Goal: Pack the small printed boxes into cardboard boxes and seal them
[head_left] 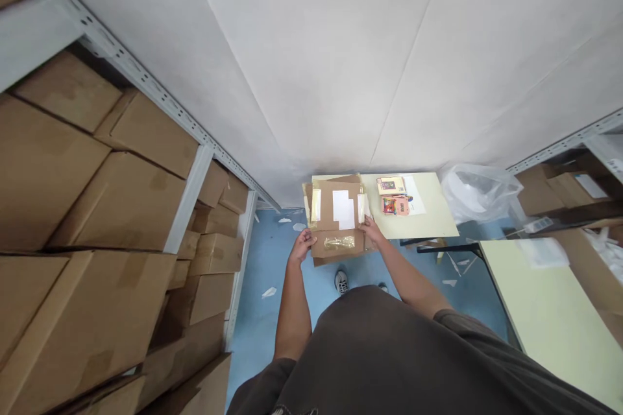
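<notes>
Both my hands hold a flat brown cardboard parcel (335,240) with white labels and strips of clear tape on its top. My left hand (302,245) grips its near left edge, fingers curled over the cardboard. My right hand (372,231) presses on its right side, close to a white strip. The far end of the parcel overlaps a pale yellow table (433,214). On that tabletop, just right of the parcel, lie small colourful printed packets (392,196) and a white sheet (415,194).
Stacked cardboard cartons (97,207) fill grey metal shelving (187,201) on the left. A white plastic bag (474,194) sits past the table. A second pale yellow table (549,318) stands at right. Paper scraps lie on the blue floor (265,272).
</notes>
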`<control>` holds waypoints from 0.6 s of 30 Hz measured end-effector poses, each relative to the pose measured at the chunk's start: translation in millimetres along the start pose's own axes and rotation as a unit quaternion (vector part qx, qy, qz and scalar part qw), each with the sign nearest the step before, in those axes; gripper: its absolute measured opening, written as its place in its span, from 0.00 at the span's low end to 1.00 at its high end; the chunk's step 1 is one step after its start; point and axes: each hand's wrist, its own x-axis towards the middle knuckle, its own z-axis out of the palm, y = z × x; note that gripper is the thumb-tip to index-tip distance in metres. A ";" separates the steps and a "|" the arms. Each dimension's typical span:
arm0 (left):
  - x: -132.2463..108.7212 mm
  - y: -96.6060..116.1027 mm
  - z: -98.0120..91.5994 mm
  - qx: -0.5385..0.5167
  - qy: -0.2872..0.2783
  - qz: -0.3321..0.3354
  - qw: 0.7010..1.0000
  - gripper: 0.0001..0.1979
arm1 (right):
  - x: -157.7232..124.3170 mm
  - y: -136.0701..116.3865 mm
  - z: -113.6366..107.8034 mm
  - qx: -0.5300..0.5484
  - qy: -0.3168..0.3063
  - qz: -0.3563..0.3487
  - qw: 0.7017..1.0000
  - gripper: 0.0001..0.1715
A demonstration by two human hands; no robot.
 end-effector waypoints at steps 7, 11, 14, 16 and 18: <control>23.8 44.0 45.2 0.046 -0.035 0.038 0.998 0.46 | -19.6 -38.1 -89.1 0.154 0.003 0.026 0.988 0.35; 38.1 67.9 106.8 0.095 -0.122 0.028 0.987 0.52 | -47.0 -53.1 -161.8 0.182 0.036 -0.018 0.983 0.35; 45.2 77.9 170.3 0.144 -0.186 0.021 0.972 0.50 | -78.3 -50.1 -221.3 0.201 0.068 -0.034 0.977 0.36; 47.0 78.4 220.4 0.170 -0.224 0.026 0.959 0.49 | -104.3 -42.3 -262.4 0.217 0.094 -0.041 0.971 0.37; 46.0 73.5 275.8 0.191 -0.265 0.031 0.945 0.48 | -134.4 -31.6 -304.6 0.231 0.128 -0.049 0.963 0.37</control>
